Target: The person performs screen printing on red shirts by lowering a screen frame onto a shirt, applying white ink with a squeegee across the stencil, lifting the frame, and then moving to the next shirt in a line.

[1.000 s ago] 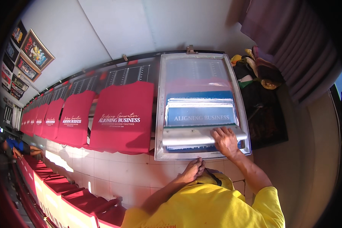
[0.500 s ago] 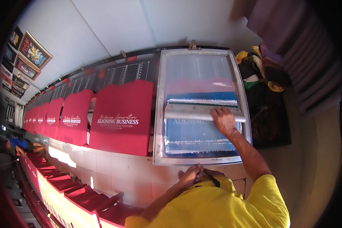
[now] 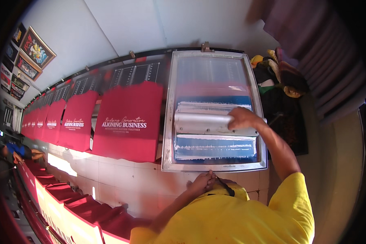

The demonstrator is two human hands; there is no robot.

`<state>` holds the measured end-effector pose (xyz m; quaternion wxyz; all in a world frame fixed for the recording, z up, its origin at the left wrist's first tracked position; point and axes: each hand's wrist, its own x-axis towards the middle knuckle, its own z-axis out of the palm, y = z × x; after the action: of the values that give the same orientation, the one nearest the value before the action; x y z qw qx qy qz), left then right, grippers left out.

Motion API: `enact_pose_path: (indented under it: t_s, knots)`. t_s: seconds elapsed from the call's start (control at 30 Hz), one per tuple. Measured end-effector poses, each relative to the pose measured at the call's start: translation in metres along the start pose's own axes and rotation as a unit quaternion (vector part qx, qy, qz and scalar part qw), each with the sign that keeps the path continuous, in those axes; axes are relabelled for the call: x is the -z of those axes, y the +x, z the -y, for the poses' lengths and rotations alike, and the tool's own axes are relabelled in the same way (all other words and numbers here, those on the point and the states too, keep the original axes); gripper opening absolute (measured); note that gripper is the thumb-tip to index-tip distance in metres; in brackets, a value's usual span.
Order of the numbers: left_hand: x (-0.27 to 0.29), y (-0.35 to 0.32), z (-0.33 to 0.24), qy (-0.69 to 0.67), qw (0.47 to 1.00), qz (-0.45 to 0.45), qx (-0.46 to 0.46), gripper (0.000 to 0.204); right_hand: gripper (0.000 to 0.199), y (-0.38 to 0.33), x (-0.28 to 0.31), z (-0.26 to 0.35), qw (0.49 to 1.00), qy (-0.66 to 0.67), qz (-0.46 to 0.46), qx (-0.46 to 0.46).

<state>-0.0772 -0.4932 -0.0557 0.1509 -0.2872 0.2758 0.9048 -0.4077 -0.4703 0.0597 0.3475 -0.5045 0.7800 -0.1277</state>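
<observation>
Metal fills the right hand (image 3: 244, 119): its fingers curl over the right half of the squeegee (image 3: 201, 123), which lies within the framed screen (image 3: 169, 134). The left hand (image 3: 204, 182) is near the front edge; we cannot tell its grip. We judge that this off-centre hold could tilt the squeegee, causing uneven ink (image 3: 203, 109). We count one squeegee, one screen, at least five red shirts (image 3: 128, 101) leftward.

The squeegee (image 3: 203, 123) under the right hand (image 3: 244, 118) is silver, the screen (image 3: 215, 141) beneath white-streaked blue, the shirts (image 3: 128, 103) leftward white-printed crimson.
</observation>
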Motion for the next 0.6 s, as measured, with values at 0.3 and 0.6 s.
enact_pose_path:
  t_s: [0.3, 0.6]
  knots:
    - [0.000, 0.002, 0.002, -0.065, 0.997, -0.019, 0.024, 0.026, 0.020, -0.107, -0.157, 0.044, 0.884, -0.310, -0.341, 0.076]
    - [0.006, 0.002, -0.003, -0.021, 0.999, 0.017, 0.031, 0.030, 0.021, -0.095, -0.085, 0.046, 0.951, -0.198, -0.231, 0.055]
